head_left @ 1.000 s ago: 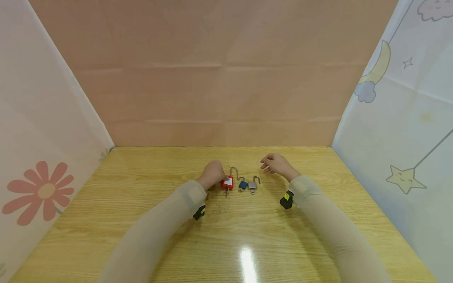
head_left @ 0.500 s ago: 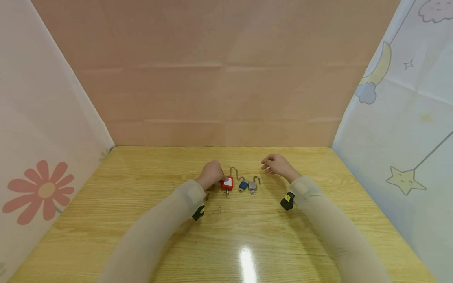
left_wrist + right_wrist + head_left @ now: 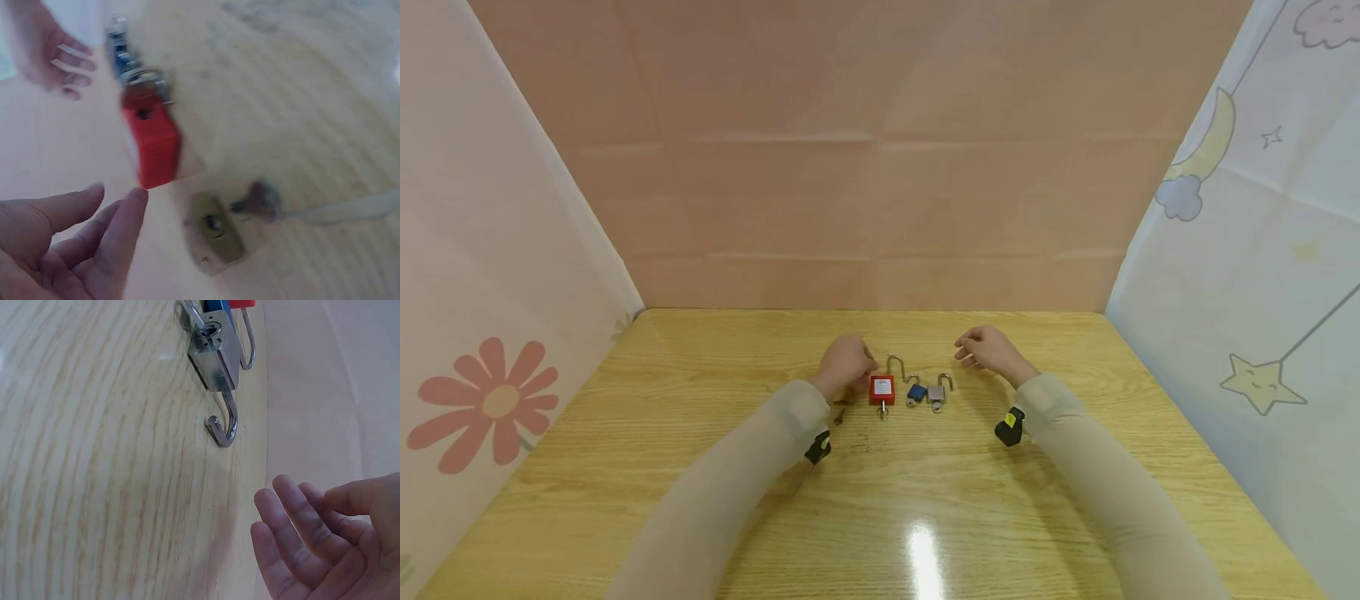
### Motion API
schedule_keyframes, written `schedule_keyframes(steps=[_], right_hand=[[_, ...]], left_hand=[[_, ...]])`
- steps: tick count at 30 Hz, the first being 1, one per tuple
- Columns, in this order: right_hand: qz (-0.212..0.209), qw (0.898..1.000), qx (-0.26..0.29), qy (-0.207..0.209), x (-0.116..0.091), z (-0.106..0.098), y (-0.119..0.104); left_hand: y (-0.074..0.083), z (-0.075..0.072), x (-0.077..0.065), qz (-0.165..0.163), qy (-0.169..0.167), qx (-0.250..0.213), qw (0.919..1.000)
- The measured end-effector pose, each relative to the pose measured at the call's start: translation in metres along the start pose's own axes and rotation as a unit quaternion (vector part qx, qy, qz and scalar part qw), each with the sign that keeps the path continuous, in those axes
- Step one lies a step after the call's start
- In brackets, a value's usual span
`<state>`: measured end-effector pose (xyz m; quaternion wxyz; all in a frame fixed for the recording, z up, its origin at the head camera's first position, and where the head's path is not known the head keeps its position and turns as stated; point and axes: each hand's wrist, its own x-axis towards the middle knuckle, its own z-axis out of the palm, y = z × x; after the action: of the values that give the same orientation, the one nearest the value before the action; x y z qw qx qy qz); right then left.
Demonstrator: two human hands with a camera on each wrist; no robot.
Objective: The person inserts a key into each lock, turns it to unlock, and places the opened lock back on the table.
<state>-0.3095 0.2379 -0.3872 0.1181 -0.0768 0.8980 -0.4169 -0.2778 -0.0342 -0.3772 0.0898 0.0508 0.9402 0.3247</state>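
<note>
A red padlock (image 3: 882, 388) with a white label lies on the table, its shackle swung open and a key in its base. Just left of it is my left hand (image 3: 844, 364), thumb and index finger apart, holding nothing; in the left wrist view the index fingertip is close to the red body. Beneath this hand lies a brass padlock (image 3: 215, 231), with a loose key (image 3: 262, 201) beside it. To the right sit a blue padlock (image 3: 916, 393) and a silver padlock (image 3: 215, 353), both with open shackles and keys in. My right hand (image 3: 988, 348) hovers right of the silver one, fingers loosely bent.
The wooden table (image 3: 880, 483) ends at a plain beige backdrop (image 3: 872, 167). Patterned white sheets stand along the left and right sides. A wrist camera (image 3: 1010, 426) hangs under the right sleeve, another (image 3: 818, 447) under the left.
My left hand has let go of the red padlock and drawn slightly left, so the padlock's whole face shows. The key near the left wrist is more visible. My right hand stays in place.
</note>
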Motion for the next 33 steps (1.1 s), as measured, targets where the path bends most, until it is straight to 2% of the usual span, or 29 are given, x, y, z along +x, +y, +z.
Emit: schedule_keyframes(steps=[3,5,11,17,22,27,30,33], right_hand=[[-0.001,1.000,0.000,0.001,-0.001,0.001,0.001],[-0.001,1.000,-0.002,0.003,-0.001,0.001,0.002],[-0.002,1.000,-0.004,0.004,0.001,0.003,0.005],[-0.004,1.000,0.000,0.003,0.002,0.004,0.006],[-0.008,1.000,-0.004,0.002,0.001,0.004,0.005],[-0.030,0.999,-0.036,0.010,0.000,0.011,-0.007],[-0.059,0.994,-0.091,0.019,-0.006,0.021,-0.025],[-0.115,0.980,-0.161,0.023,-0.018,0.040,-0.054]], left_hand=[[-0.001,-0.011,-0.003,-0.007,0.000,-0.032,0.9995],[-0.002,-0.020,-0.006,-0.006,0.006,-0.030,0.9995],[-0.012,-0.048,-0.011,0.001,0.018,0.018,0.9997],[-0.036,-0.070,-0.008,-0.008,0.013,0.049,0.9987],[-0.055,-0.077,-0.006,-0.034,-0.016,0.067,0.9970],[-0.064,-0.078,-0.007,-0.048,-0.029,0.057,0.9968],[-0.065,-0.078,-0.009,-0.046,-0.028,0.041,0.9977],[-0.065,-0.077,-0.010,-0.049,-0.026,0.028,0.9981]])
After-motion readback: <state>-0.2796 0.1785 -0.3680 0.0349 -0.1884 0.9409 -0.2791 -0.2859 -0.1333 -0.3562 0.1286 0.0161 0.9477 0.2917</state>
